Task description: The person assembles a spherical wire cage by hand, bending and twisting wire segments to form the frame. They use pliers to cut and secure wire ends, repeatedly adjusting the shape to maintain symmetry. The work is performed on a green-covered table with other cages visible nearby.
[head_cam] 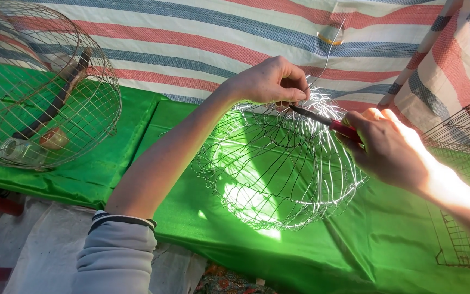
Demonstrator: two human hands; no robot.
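Grey sleeve cuff (116, 256) at 7 o'clock, nearest lens. Left hand (267, 81), 12 o'clock: fingers pinched shut on top wires of half-woven round silver wire cage frame (278, 163), which rests at centre on green satin cloth (387, 239). Right hand (390, 147), 3 o'clock: closed around red-handled pliers (327, 122), tips at frame's top. Finished domed wire cage (39, 87), 10 o'clock. Striped tarpaulin (202, 38) behind.

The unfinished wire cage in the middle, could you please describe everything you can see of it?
The dome-shaped cage of thin silvery wire lies tilted on the green cloth, its open mouth facing the camera. Curved ribs cross several hoops; loose wire ends bristle at its top. The left hand pinches those ends, while the right hand puts red-handled pliers to them.
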